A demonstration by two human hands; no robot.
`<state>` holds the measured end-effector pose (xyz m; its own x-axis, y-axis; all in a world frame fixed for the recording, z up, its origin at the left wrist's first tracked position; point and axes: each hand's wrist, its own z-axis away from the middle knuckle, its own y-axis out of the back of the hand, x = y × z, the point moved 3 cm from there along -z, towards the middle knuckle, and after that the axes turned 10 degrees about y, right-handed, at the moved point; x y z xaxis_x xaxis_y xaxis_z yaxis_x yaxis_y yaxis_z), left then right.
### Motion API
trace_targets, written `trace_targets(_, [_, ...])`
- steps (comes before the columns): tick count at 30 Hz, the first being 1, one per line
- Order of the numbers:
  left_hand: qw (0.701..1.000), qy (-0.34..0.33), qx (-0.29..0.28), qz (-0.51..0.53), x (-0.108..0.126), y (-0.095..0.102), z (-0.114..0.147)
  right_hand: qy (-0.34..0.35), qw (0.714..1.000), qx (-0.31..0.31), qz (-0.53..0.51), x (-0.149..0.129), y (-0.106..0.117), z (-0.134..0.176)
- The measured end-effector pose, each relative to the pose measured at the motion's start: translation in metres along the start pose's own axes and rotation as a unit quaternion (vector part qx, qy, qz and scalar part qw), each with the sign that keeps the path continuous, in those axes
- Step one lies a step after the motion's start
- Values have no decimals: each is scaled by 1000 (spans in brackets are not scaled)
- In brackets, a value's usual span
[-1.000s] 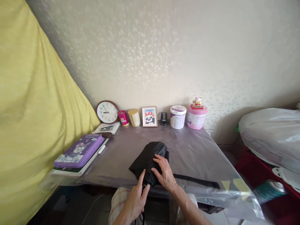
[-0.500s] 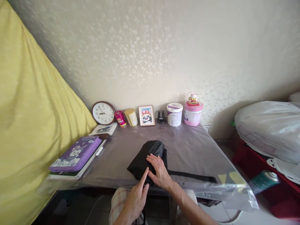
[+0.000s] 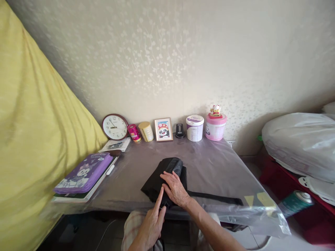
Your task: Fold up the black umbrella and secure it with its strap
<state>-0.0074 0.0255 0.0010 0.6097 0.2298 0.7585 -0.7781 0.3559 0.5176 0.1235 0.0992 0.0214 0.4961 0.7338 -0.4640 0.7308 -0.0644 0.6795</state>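
Note:
A black folding umbrella lies closed up at the table's front edge, its cloth loose and bunched, with one pointed fold sticking out left. A black strap runs from it to the right across the table. My right hand rests flat on the cloth, fingers stretched out and slightly apart. My left hand is at the near end, index finger pointing forward along the cloth, the other fingers curled round the end, which is mostly hidden. A thin dark cord hangs below that hand.
Along the wall stand a clock, two small cans, a panda picture, a black device and two tubs, one topped by a cat figurine. A purple case lies on books at left. Plastic sheeting covers the table.
My right hand has slid slightly left over the cloth, its thumb drawing in beside the fingers. My left hand and the umbrella stay almost where they were.

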Motion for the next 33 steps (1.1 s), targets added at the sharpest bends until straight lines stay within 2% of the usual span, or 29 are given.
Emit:
trace_targets(7, [1000, -18, 8, -12, -1, -1, -1, 18, 997, -6, -71, 17, -5, -18])
trace_targets(9, [1000, -10, 0, -9, 2, -2, 0, 32, 993, 29, -106, 16, 3, -18])
trace_targets(11, [1000, -5, -5, -16, 5, -2, 1, 35, 987, 91, -127, 14, 16, -11])
trace_targets(13, [1000, -5, -2, -27, 7, -2, 2, 23, 983, 146, -107, 14, 29, 1])
trace_targets(14, [1000, -7, 1, -30, 8, -3, 2, 18, 984, 155, -83, 14, 33, 8])
trace_targets(15, [999, -10, 5, -31, 8, -4, 2, 18, 987, 149, -54, 16, 35, 15])
trace_targets(17, [999, -21, 12, -36, 7, -6, 2, 33, 995, 97, 10, 22, 32, 23])
trace_targets(20, [997, -45, 27, -48, 7, -8, 0, 37, 995, 23, 89, 42, 20, 18])
trace_targets(22, [996, -64, 38, -57, 7, -8, -2, 14, 993, 14, 114, 60, 16, 6])
trace_targets(24, [994, -84, 40, -63, 7, -10, -5, -16, 991, 43, 124, 77, 18, -6])
trace_targets(26, [992, -94, 45, -71, 8, -13, -8, -43, 985, 116, 121, 90, 28, -12])
trace_targets(29, [991, -72, 67, -88, 7, -17, -12, -113, 962, 238, 76, 101, 45, 0])
trace_targets(30, [991, -64, 72, -92, 7, -18, -13, -154, 955, 251, 46, 103, 47, 7])
trace_targets(31, [991, -57, 75, -94, 7, -20, -13, -200, 950, 239, 9, 105, 46, 15])
trace_targets(33, [991, -53, 78, -96, 8, -22, -15, -251, 946, 194, -61, 107, 38, 27])
